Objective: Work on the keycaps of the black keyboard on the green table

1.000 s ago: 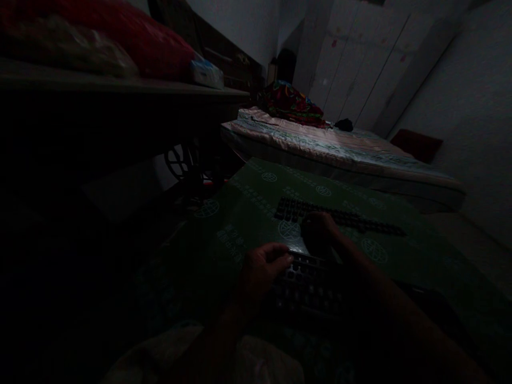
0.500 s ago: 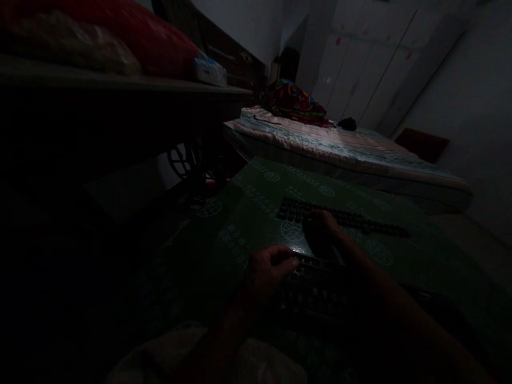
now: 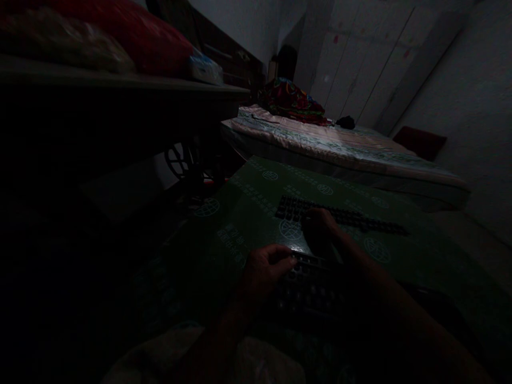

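Note:
The light is very dim. My left hand (image 3: 266, 266) is closed on the upper left corner of a dark keyboard (image 3: 308, 290), its thumb over the top edge and the fingers partly behind it. Farther off, rows of loose black keycaps (image 3: 352, 217) lie on a green printed board (image 3: 232, 218). At the front of these rows, left of their middle, is my right hand (image 3: 320, 226), its fingers bent together in a pinch. Whatever lies between those fingertips is lost in shadow. My right forearm covers the keyboard's right part.
Beyond the board stands a bed (image 3: 340, 144) with a red patterned blanket (image 3: 292, 101) on it. To the left is a raised tabletop (image 3: 160, 82) bearing red bags (image 3: 148, 40) and a pale packet (image 3: 206, 69). A dark spoked wheel (image 3: 176, 161) stands underneath.
The whole view has shifted very slightly. Both hands keep nearly the same place and pose, the left at the keyboard and the right by the keycaps.

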A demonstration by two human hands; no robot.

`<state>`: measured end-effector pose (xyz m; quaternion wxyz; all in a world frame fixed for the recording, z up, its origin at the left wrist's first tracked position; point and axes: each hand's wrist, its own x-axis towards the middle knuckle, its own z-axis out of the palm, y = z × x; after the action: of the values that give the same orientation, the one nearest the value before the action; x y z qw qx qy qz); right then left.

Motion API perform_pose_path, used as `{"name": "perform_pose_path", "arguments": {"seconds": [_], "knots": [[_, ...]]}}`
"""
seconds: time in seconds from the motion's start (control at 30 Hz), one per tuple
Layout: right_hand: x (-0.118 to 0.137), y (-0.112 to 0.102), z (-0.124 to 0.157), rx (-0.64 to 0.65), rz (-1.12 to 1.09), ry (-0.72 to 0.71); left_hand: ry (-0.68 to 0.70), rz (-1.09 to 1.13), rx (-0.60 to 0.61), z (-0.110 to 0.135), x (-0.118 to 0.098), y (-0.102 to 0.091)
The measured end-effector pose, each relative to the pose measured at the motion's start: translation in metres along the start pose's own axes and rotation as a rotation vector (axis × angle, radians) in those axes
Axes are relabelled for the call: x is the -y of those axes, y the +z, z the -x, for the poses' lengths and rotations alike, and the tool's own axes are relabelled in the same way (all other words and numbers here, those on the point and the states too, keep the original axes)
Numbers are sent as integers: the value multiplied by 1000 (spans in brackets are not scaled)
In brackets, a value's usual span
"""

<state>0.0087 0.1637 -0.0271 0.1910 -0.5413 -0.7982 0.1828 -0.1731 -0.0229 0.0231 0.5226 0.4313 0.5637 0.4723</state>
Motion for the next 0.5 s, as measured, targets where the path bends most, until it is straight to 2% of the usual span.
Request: {"name": "perform_pose_path", "arguments": {"seconds": [0.33,0.5], "knots": [[1,0,2,-67,-38,17,3,-6,-18,2,-2,1],[10,-13,11,-144,-73,26,28,-28,-7,2,-2,-1]]}}
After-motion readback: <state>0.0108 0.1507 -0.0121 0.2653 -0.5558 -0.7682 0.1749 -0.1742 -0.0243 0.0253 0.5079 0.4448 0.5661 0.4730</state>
